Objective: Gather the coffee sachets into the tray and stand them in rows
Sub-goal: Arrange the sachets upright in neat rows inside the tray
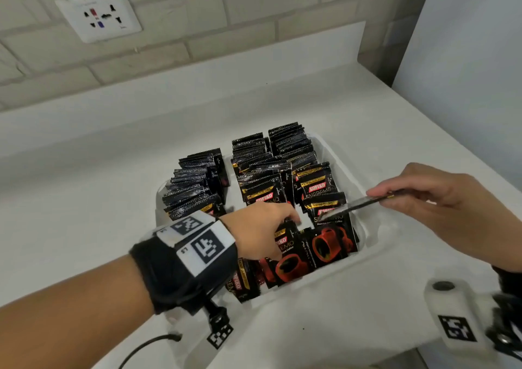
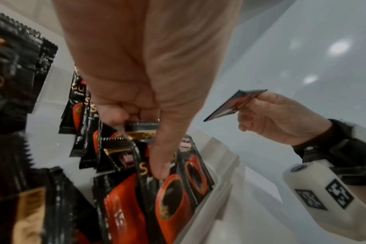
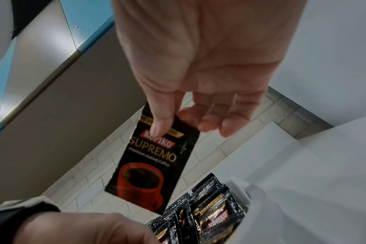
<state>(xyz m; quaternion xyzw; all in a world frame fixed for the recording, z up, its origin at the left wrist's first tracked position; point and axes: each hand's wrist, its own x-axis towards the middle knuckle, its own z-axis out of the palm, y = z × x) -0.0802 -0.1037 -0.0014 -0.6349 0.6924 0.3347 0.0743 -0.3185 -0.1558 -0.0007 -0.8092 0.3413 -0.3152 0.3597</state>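
- Tray (image 1: 375,244) at frame centre, packed with black sachets (image 1: 285,148) standing in rows.
- Left hand (image 1: 255,233) pinches a sachet top in the tray's near part.
- Right hand (image 1: 440,199) pinches one sachet (image 1: 358,203) above the tray's right side.

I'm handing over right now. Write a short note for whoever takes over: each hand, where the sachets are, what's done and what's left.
Left hand: down in the tray, fingers gripping the tops of the leaning sachets at the near end.
Right hand: pinches one single sachet by its top edge, held in the air above the tray's right side.
Done: three rows of upright sachets fill the far part of the tray.
Left: the near sachets lie tilted and overlapping, not yet stood in rows; slot in the held one, then straighten these. No loose sachets show on the counter.
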